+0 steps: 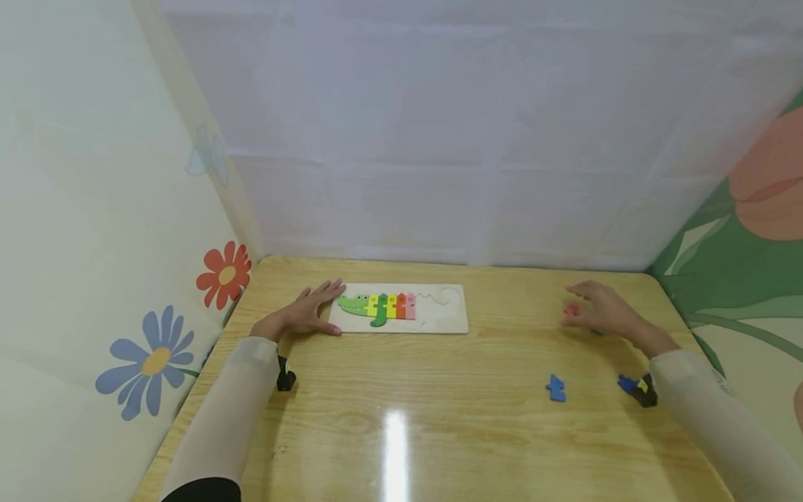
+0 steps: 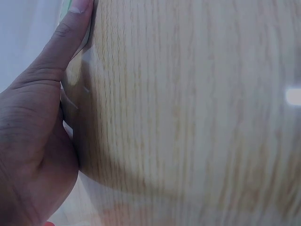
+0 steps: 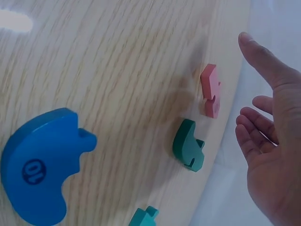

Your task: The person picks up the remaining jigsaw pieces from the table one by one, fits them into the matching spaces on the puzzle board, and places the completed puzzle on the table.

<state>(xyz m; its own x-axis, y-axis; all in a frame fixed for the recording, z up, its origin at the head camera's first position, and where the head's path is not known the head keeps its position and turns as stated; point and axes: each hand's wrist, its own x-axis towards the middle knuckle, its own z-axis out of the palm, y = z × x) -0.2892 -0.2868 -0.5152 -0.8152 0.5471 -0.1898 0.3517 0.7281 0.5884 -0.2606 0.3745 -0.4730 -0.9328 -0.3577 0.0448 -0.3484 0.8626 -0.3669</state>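
My left hand (image 1: 307, 310) rests with spread fingers at the left end of a pale wooden puzzle board (image 1: 448, 314). Crocodile puzzle pieces (image 1: 392, 307) fill the board's left and middle, from a green head to a pink segment; an outlined recess shows at right. In the left wrist view, the thumb (image 2: 70, 28) lies along the board's edge. My right hand (image 1: 599, 310) hovers, fingers loosely bent, over a pink puzzle piece (image 3: 210, 89), apart from it in the right wrist view. A dark green piece (image 3: 186, 146) lies beside the pink one.
A blue puzzle piece (image 1: 555, 388) lies on the wooden table (image 1: 401, 376) at right; another blue bit (image 1: 626, 383) shows beside the black wrist device (image 1: 645, 392). The right wrist view shows a curved blue piece (image 3: 42, 169) marked 10 and a teal piece (image 3: 143, 216). A white wall backs the table.
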